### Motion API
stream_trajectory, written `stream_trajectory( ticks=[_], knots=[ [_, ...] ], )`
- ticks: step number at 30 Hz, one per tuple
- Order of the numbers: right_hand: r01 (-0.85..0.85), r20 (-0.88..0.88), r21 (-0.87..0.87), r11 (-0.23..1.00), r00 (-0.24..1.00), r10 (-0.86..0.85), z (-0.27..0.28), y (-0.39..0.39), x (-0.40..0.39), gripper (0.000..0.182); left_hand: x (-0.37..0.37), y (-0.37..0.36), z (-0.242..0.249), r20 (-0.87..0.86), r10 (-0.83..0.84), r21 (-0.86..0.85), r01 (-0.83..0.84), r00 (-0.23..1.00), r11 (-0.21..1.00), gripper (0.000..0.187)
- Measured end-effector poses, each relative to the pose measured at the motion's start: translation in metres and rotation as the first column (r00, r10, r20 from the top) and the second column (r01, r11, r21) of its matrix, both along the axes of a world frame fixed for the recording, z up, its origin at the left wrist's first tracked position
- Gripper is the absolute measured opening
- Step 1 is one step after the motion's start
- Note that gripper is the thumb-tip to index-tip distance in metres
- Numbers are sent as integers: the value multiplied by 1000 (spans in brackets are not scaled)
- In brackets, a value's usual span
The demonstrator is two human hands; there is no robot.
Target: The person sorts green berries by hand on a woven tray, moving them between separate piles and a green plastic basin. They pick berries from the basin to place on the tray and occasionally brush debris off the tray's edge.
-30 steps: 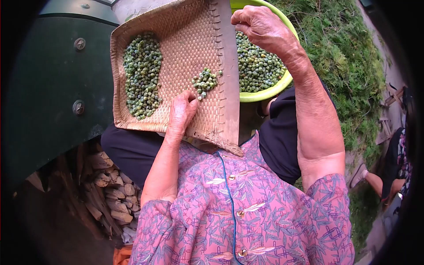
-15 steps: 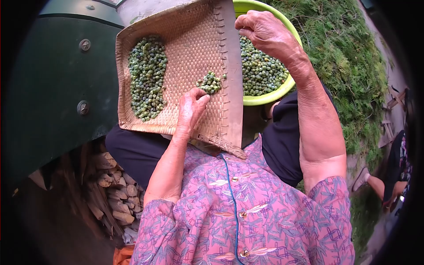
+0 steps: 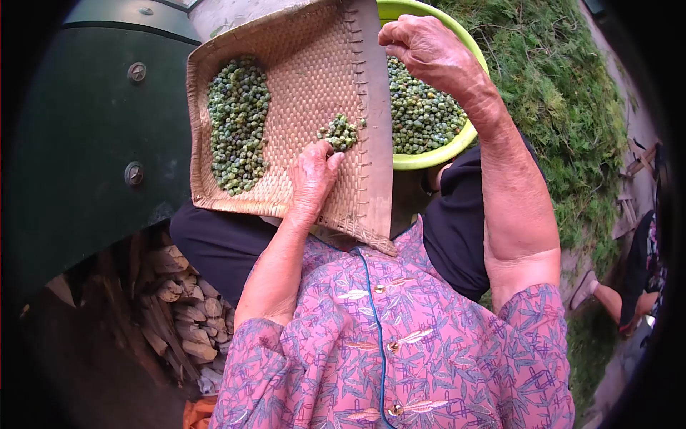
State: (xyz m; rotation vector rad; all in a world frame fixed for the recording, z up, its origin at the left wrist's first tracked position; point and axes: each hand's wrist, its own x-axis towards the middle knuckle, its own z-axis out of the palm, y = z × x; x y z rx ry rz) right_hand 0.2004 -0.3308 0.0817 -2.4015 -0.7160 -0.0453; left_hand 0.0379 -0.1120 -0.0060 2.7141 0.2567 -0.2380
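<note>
A woven tray (image 3: 307, 86) lies tilted across my lap, with a long pile of green berries (image 3: 239, 125) on its left side. A small cluster of berries (image 3: 339, 133) sits near the tray's wooden edge. Just below that cluster, my left hand (image 3: 314, 168) rests over the weave with its fingers bent and its thumb apart; no berry shows in it. My right hand (image 3: 429, 50) is at the tray's wooden edge, its fingers curled together above a yellow-green basin (image 3: 436, 159) of green berries (image 3: 425, 118). Whatever those fingers hold is hidden.
A dark green metal panel (image 3: 93, 136) stands at the left, with split firewood (image 3: 193, 322) below it. Cut green foliage (image 3: 557, 100) covers the ground at the right. Another person's bare leg (image 3: 609, 302) shows at the far right edge.
My left hand has shifted slightly, and its thumb has moved away from the small cluster. My right hand and the tray have hardly moved.
</note>
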Motion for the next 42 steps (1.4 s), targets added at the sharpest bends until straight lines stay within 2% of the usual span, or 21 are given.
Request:
stream_trajectory(
  ticks=[1,5,8,13,15,17,20,21,22,23,24,25,27,29,30,31,33,37,40,41,42],
  knots=[
    [-11,0,-6,1000,1000,11,0,0,-1,17,-1,-2,-3,-7,0,60,1,1000,998,25],
    [2,0,-14,1000,1000,-2,-2,-1,-1,17,-2,1,-11,14,5,59,-6,1000,998,24],
    [2,10,15,1000,1000,-2,-3,-2,0,17,-2,15,-6,-31,120,-181,-124,992,976,22],
    [-4,7,6,1000,1000,4,-4,0,2,17,-5,11,-14,-50,100,-226,-109,994,968,25],
    [-13,25,15,1000,1000,13,-5,0,1,17,-4,-3,-9,-65,38,66,-34,997,997,31],
    [2,15,17,1000,1000,-2,-4,0,0,17,-4,-2,-14,-57,53,54,-50,997,997,32],
    [8,-4,16,1000,1000,-8,-3,-2,1,17,-6,10,-26,12,40,26,-40,999,999,22],
    [11,-4,17,1000,1000,-11,-3,-3,2,17,-7,20,-31,-53,159,-208,-167,986,964,19],
    [-24,37,38,999,999,23,-3,-5,3,17,-8,27,-36,-145,258,-419,-296,955,859,16],
    [-62,79,57,996,995,57,-3,-5,4,17,-7,25,-30,-146,259,-417,-296,955,859,16],
    [-63,79,58,996,995,59,-4,-4,3,17,-6,22,-18,-252,371,-580,-446,894,682,18],
    [-31,40,49,998,999,29,-3,-1,1,17,-5,21,-12,-375,446,-692,-566,813,449,21],
    [0,4,37,999,1000,0,-2,1,0,17,-4,29,-30,-382,443,-689,-569,811,449,27],
    [-12,0,-3,1000,1000,12,0,1,-1,18,-1,26,-37,-71,267,-467,-269,961,843,28],
    [-12,0,-4,1000,1000,12,-1,0,0,18,1,20,-36,-77,278,-382,-285,958,879,18],
    [-9,12,8,1000,1000,8,-5,-1,1,17,1,18,-34,-78,277,-383,-285,958,879,18],
    [-5,23,20,1000,1000,4,-6,-2,1,17,2,17,-33,43,136,-184,-126,990,975,22],
    [-2,17,31,1000,1000,1,-5,-1,1,17,-1,22,-39,103,114,-190,-93,988,977,25],
    [-6,21,-4,1000,1000,6,-3,-1,1,17,-6,25,-35,-103,384,-494,-382,918,781,21],
    [-13,26,-23,1000,1000,14,-2,-1,1,17,-5,22,-30,-103,382,-494,-381,918,782,21],
    [-13,25,-22,1000,1000,13,-2,-2,1,17,-2,14,-19,-172,441,-631,-442,881,637,21]
  ],
)
